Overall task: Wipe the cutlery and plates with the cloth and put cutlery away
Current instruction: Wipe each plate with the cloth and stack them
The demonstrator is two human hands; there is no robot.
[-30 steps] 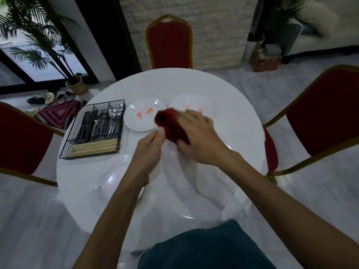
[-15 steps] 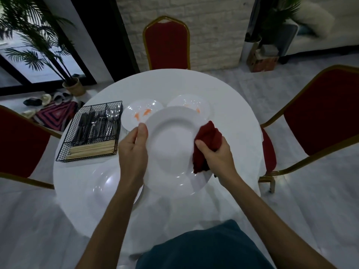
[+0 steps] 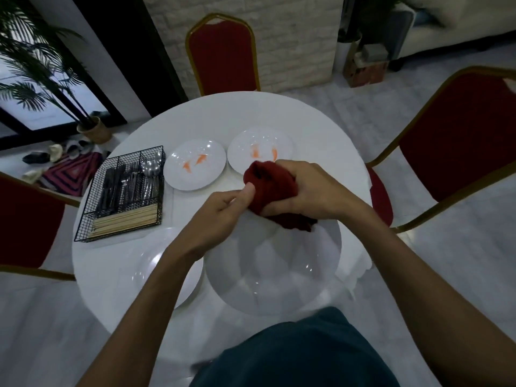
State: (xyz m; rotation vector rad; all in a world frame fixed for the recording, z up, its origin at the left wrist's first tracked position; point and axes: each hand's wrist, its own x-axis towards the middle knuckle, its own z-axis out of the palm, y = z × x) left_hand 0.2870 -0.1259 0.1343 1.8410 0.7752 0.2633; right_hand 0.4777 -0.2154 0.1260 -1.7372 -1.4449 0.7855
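My left hand [image 3: 223,210] grips the far rim of a large white plate [image 3: 273,269], which tilts toward me above the table. My right hand [image 3: 310,191] holds a dark red cloth [image 3: 268,188] bunched against the plate's upper edge, beside my left thumb. Two small white plates with orange fish marks, one on the left [image 3: 194,164] and one on the right [image 3: 259,152], lie on the round white table [image 3: 321,129] behind. A black wire cutlery tray [image 3: 122,194] at the left holds dark and silver cutlery and wooden chopsticks.
Another large white plate [image 3: 164,275] lies flat at the table's near left, under my left forearm. Red chairs with gold frames stand behind [image 3: 223,51], at the right [image 3: 452,143] and at the left [image 3: 25,224]. A potted palm [image 3: 92,129] and shoes are on the floor at the far left.
The plate was tipped up facing me with the cloth at its right rim; now it tilts lower and my right hand has carried the cloth to the top edge near my left thumb.
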